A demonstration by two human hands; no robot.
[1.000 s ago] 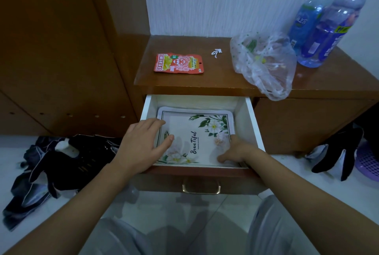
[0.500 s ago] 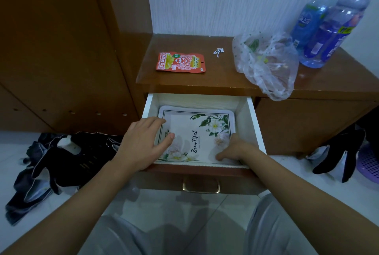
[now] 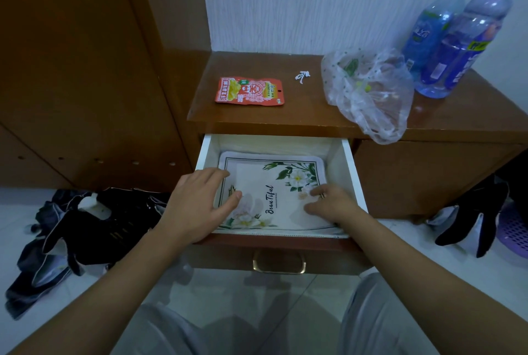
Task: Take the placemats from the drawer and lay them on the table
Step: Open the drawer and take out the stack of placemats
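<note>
Left of the drawer, a heap of dark clothes lies on the floor. The left hand reaches in over the drawer's left front corner. Its fingers lie spread and fairly straight along the left edge of the placemats and its thumb rests flat on the top one, so it presses rather than grips. A red snack packet lies on the table top just above and behind the drawer. The placemats lie flat in a stack inside the drawer and fill most of its floor. The top one is white, with green leaves, pale flowers and a line of script. The right hand sits on the mats near the drawer's right front corner with its fingers bent and the tips on the top mat. I cannot tell whether it has hold of an edge or is only resting there. Above the drawer to the right are a crumpled plastic bag and, further right, two blue bottles. The step in hand looks like getting a hold on the stack, and nothing has been lifted yet. The next move probably calls for fingers worked under the mats' side edges, where little room shows against the drawer walls. Then the stack has to come up level and clear of the front lip. The table top above the drawer already holds the packet and the bag, so the mats will need a bare stretch.
</note>
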